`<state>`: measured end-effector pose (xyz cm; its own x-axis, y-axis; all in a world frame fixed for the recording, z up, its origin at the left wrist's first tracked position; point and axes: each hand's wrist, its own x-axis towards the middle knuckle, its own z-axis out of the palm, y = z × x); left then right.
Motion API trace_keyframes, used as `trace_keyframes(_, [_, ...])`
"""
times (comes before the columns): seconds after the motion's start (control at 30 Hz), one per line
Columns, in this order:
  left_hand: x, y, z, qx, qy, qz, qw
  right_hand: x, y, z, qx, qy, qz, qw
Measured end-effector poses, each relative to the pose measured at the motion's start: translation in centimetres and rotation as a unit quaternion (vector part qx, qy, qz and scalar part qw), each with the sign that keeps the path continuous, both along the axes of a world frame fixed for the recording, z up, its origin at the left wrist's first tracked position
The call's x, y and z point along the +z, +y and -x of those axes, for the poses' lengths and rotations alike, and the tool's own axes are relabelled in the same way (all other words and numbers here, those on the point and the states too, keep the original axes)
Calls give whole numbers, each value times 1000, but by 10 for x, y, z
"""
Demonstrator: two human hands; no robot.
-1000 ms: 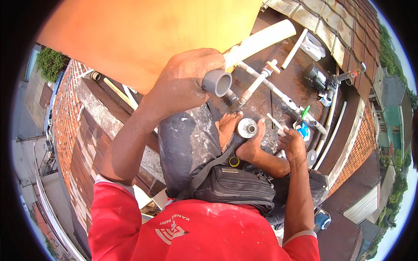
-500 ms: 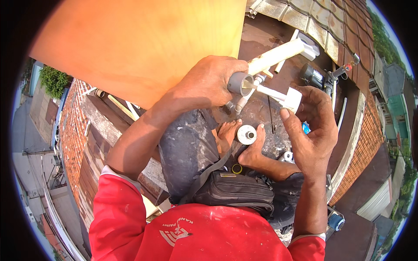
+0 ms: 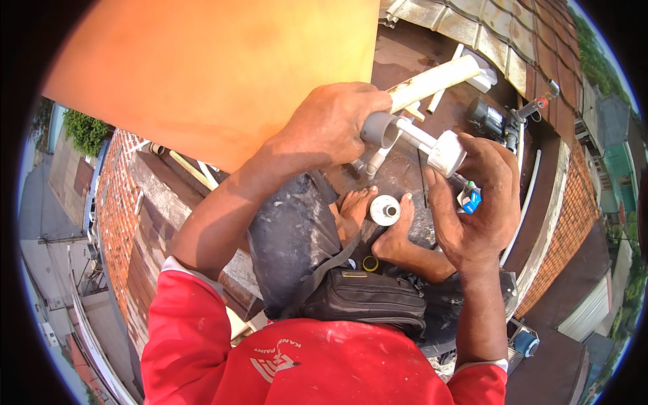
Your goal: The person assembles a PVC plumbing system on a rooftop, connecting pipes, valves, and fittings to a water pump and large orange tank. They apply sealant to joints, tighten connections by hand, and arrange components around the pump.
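My left hand (image 3: 334, 125) is closed round a grey pipe fitting (image 3: 379, 129) whose open mouth faces right. A stained cream pipe (image 3: 432, 82) extends up and right from beside the left thumb; the thumb hides whether it joins the fitting. My right hand (image 3: 476, 202) pinches a white cap (image 3: 447, 154) with a pale applicator stem (image 3: 415, 133). The stem's far end is inside the fitting's mouth, so its tip is hidden. Between my bare feet stands a round white can (image 3: 385, 210) with a dark open neck.
A big orange panel (image 3: 216, 61) fills the upper left. Joined grey pipes (image 3: 379, 160) and a black pump (image 3: 487, 116) stand beyond my hands. A blue-and-white pack (image 3: 470, 200) lies beside my right hand. A yellow ring (image 3: 370, 263) and a black waist bag (image 3: 364, 297) are near me.
The stem's tip, earlier visible at the fitting's mouth, is now inside it. The white cap has tilted and shifted slightly left. My left hand, fitting and cream pipe have moved slightly right.
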<state>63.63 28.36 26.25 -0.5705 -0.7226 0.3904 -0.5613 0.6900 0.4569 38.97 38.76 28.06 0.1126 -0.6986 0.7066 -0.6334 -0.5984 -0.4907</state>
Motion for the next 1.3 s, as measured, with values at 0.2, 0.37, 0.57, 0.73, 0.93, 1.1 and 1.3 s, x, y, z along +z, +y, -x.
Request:
trace_keyframes(0.2, [-13,-3,-2,27,-42,36,998,-11,13,1,18,-56,-137,989])
trace_keyframes(0.37, [-34,-6,-14,59,-68,73,993,-54,7,32,-74,-50,-260,962])
trace_keyframes(0.57, [-33,-8,0,72,-61,47,994,-230,3,62,-25,188,-395,899])
trace_keyframes(0.73, [-42,-6,-12,94,-57,26,994,-271,-1,49,-26,246,-437,865])
trace_keyframes(0.93, [-43,-4,-18,122,-75,-4,990,-304,-6,40,-1,320,-473,821])
trace_keyframes(1.1, [-43,-3,-22,108,-57,-22,992,-335,-11,31,-14,369,-495,787])
trace_keyframes(1.3, [-48,-5,-18,93,-96,-31,991,-348,-9,29,-38,352,-504,788])
